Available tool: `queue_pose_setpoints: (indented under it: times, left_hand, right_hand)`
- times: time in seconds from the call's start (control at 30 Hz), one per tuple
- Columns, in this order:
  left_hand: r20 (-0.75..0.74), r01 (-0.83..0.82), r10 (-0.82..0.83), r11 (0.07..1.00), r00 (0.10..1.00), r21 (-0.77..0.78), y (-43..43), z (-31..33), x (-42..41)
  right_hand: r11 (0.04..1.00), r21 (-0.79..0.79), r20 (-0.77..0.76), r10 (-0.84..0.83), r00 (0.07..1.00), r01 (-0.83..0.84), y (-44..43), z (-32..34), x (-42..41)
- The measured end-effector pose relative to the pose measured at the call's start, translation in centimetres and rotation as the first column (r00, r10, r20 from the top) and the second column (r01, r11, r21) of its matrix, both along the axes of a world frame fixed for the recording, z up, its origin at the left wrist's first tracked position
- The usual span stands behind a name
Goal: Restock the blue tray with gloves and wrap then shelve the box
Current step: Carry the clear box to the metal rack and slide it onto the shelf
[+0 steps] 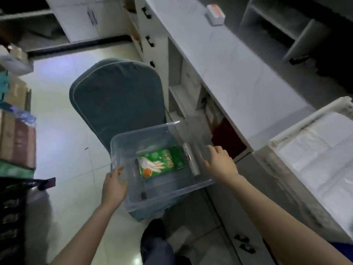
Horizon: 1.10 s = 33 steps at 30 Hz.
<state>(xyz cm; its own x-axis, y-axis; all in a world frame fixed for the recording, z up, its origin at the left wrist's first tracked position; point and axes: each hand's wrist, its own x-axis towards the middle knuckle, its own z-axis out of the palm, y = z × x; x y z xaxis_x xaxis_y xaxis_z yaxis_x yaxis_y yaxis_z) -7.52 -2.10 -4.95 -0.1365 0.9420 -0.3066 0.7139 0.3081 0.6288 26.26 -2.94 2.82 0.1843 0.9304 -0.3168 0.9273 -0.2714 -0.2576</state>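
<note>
Below, clear plastic box, glossy green packet inside

My forearms are bare down to my left hand and right hand. I wear a blue sleeve, dark blue trousers and a dark shoe.

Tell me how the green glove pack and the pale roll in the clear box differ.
The green glove pack is flat, rectangular and printed with a hand; the pale roll is a slim, plain cylinder. The pack lies mid-floor; the roll lies along the right wall. The pack is the broader. Both lie on the bottom of the clear box.
</note>
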Motion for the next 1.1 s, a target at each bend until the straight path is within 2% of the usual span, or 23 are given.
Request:
queue_pose_setpoints:
  times: [0.17, 0.3, 0.37, 0.47, 0.57, 0.63, 0.73, 0.83, 1.0, 1.07, 1.1]
  left_hand:
    - [-0.095, -0.039, 0.027, 0.991, 0.995, -0.125, 3.7, -4.2, -3.1]
    - [-0.074, -0.046, 0.035, 0.987, 0.997, -0.151, 7.0, -7.2, -4.5]
    - [-0.036, -0.056, 0.051, 0.987, 0.998, -0.149, 8.3, -8.4, -4.7]
    - [-0.016, -0.062, 0.061, 0.987, 0.998, -0.147, 9.3, -9.6, -5.0]
    - [-0.039, -0.053, 0.047, 0.984, 0.998, -0.172, 9.4, -10.0, -5.4]
    - [-0.073, -0.02, 0.007, 0.984, 0.997, -0.179, 9.5, -10.1, -5.6]
    - [-0.086, 0.002, -0.016, 0.986, 0.996, -0.164, 9.8, -10.3, -6.0]
    - [-0.106, 0.017, -0.031, 0.99, 0.994, -0.137, 9.7, -9.8, -6.6]
    - [-0.165, 0.096, -0.117, 0.987, 0.979, -0.13, 9.2, -8.0, -8.0]
    - [-0.197, 0.152, -0.177, 0.979, 0.964, -0.135, 8.7, -7.4, -8.8]
    - [-0.208, 0.173, -0.198, 0.976, 0.958, -0.133, 8.3, -7.0, -9.2]
  right_hand:
    - [0.989, -0.139, 0.052, -0.051, 0.997, 0.058, 6.7, -6.6, 0.7]
    - [0.961, -0.204, 0.032, -0.183, 0.983, 0.186, 11.0, -11.3, 1.5]
    - [0.94, -0.277, 0.007, -0.204, 0.979, 0.198, 11.8, -13.3, 2.1]
    - [0.94, -0.268, 0.015, -0.216, 0.976, 0.212, 11.8, -14.8, 2.5]
    - [0.895, -0.291, -0.037, -0.364, 0.93, 0.339, 11.6, -14.8, 2.5]
    - [0.872, -0.309, -0.029, -0.407, 0.913, 0.38, 11.2, -15.1, 2.7]
    - [0.893, -0.257, -0.03, -0.391, 0.92, 0.371, 9.9, -15.9, 2.9]
    - [0.945, -0.184, 0.022, -0.271, 0.962, 0.27, 7.2, -16.0, 2.6]
    - [0.947, -0.166, -0.002, -0.279, 0.96, 0.274, 1.4, -14.2, 0.5]
    - [0.877, -0.22, -0.121, -0.459, 0.88, 0.427, -1.6, -12.7, -0.8]
    - [0.862, -0.199, -0.131, -0.494, 0.859, 0.465, -3.4, -12.1, -1.1]
